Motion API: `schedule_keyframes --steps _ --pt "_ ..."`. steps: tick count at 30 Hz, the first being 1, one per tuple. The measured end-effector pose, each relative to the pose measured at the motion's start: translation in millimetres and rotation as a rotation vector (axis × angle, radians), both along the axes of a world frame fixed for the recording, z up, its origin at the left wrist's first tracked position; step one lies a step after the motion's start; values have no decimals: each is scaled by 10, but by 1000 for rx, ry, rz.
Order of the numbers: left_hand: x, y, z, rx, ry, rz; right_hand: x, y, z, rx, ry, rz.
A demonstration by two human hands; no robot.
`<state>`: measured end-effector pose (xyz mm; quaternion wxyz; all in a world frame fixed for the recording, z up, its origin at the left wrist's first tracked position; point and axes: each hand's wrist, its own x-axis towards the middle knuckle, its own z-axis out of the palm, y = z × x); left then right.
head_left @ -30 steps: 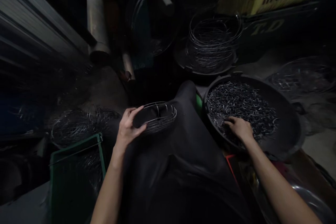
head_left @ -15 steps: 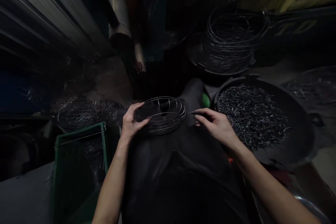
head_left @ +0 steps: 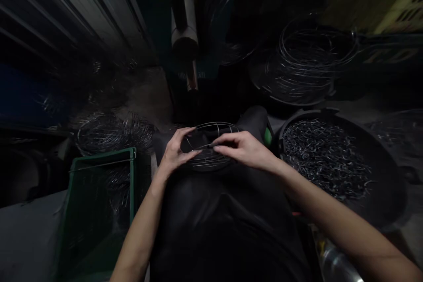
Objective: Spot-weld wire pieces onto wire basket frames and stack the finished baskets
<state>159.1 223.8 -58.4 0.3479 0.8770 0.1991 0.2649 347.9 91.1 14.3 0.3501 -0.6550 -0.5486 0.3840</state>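
A round cage of thin metal wire (head_left: 211, 161) is held up over my dark apron (head_left: 228, 220). My left hand (head_left: 176, 152) grips its left side, thumb below and fingers above. My right hand (head_left: 243, 147) is at the cage's near right, thumb and forefinger pinched together by the wires. A thin piece of wire seems to be between those fingertips, but it is small and dim. The right part of the cage is hidden behind my right hand.
On the right stands a wide black pan (head_left: 390, 185) heaped with short bent wire pieces (head_left: 325, 158). Behind it, wire rings (head_left: 300, 64) are stacked in another pan. A green crate (head_left: 134, 176) and tangled wire frames (head_left: 102, 134) are on the left. A pipe (head_left: 184, 31) stands ahead.
My right hand has moved left from beside the cage to over it, fingers still pinched. My left hand keeps its hold on the cage. The camera view has shifted slightly.
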Motion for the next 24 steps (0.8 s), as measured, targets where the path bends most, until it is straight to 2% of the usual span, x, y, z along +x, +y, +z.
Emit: schedule_keyframes --steps 2,4,6,8,12,17,21,24 --pt "21 4 85 33 1 -20 -14 120 -23 111 -364 38" --pt "35 29 168 62 8 -31 -23 173 -68 173 -683 134" --pt "39 70 229 84 10 -26 -21 186 -115 224 -885 249" --pt "36 117 265 101 4 -11 -6 200 -148 322 -1002 301" --pt "30 210 299 113 -17 8 47 299 -148 547 -1066 309" --pt "44 344 328 128 -68 43 111 457 -107 678 -1109 289" --pt "66 457 312 156 -119 52 147 540 -118 865 -1165 223" --pt "94 517 299 171 -134 47 161 593 -127 938 -1193 191"
